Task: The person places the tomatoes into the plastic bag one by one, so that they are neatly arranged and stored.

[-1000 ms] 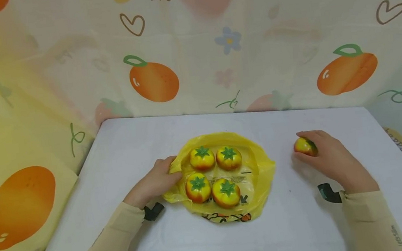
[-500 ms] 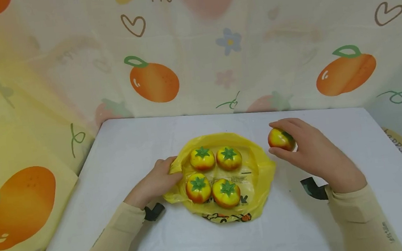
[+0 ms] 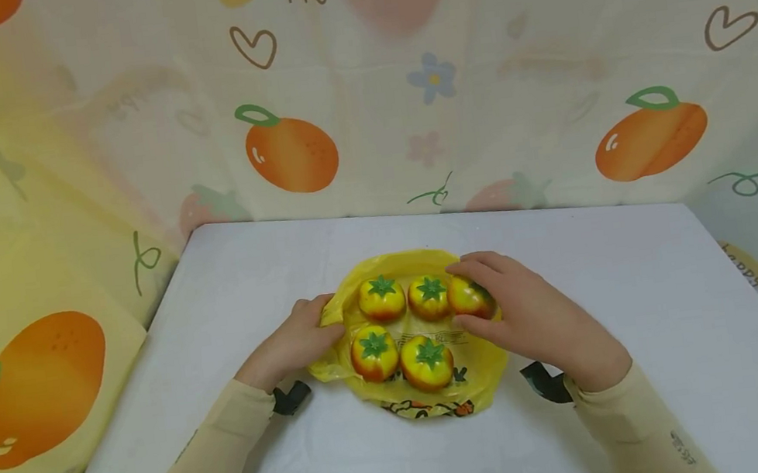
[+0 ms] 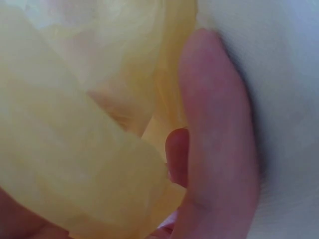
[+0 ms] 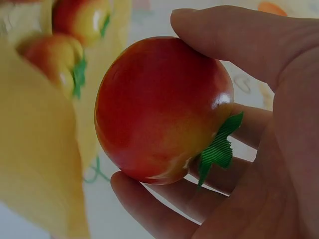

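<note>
My right hand (image 3: 539, 320) holds a glossy red-and-yellow toy tomato (image 3: 468, 300) between thumb and fingers, over the right side of an opened yellow plastic bag (image 3: 485, 365). In the right wrist view the held tomato (image 5: 159, 109) shows its red underside and a green fabric leaf. Several similar toy tomatoes (image 3: 374, 354) sit leaf-up inside the bag in the head view. At the bag's left edge my left hand (image 3: 291, 346) grips the plastic. The left wrist view shows the thin yellow film (image 4: 99, 149) between thumb and fingers.
Everything rests on a white-covered table (image 3: 286, 465). Fabric printed with oranges and hearts (image 3: 362, 90) hangs behind the table and along its left side. A black wrist-camera mount (image 3: 291, 399) juts from each sleeve.
My right hand has carried the toy tomato leftward from the right side of the table to over the bag. The left hand keeps its hold on the bag's edge.
</note>
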### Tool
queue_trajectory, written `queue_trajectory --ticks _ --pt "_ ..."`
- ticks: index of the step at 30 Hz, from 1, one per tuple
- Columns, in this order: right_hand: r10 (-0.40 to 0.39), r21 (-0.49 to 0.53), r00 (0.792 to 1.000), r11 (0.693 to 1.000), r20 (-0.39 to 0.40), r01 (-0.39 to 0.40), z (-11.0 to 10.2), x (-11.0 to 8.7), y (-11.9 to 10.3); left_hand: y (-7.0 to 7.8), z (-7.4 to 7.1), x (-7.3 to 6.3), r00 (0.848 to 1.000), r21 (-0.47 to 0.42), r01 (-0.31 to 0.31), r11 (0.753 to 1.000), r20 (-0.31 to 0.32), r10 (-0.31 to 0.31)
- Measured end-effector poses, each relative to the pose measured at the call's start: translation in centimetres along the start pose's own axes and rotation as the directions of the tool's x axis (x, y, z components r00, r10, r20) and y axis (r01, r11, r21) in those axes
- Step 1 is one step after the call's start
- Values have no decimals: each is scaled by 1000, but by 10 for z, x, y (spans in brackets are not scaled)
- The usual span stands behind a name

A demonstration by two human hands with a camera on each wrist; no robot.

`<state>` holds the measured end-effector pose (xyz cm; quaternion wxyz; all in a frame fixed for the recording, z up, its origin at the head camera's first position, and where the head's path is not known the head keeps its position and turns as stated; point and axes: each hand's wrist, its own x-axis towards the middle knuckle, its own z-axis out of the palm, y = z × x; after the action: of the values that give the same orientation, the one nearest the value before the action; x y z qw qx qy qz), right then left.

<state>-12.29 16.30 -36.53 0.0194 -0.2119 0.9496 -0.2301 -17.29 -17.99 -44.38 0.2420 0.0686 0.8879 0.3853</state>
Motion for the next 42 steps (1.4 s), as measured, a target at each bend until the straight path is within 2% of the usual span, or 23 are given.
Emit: queue_trajectory --ticks 6,19,31,37,42 --pt "-14 7 999 1000 48 14 16 1 -7 -2 1 3 1000 3 -10 1000 1 10" --pt "-13 -27 996 1000 88 15 34 1 0 -1 -1 3 1000 3 -8 1000 0 8" --pt "-5 -28 996 1000 89 8 43 2 10 -3 1 5 1000 4 1 1000 6 -1" --pt "15 -16 994 1000 106 -13 46 4 12 -5 2 5 1000 -5 26 1000 0 -26" --pt "37 -28 993 999 112 -34 47 4 14 -5 2 8 1000 -4 17 1000 -1 -17"
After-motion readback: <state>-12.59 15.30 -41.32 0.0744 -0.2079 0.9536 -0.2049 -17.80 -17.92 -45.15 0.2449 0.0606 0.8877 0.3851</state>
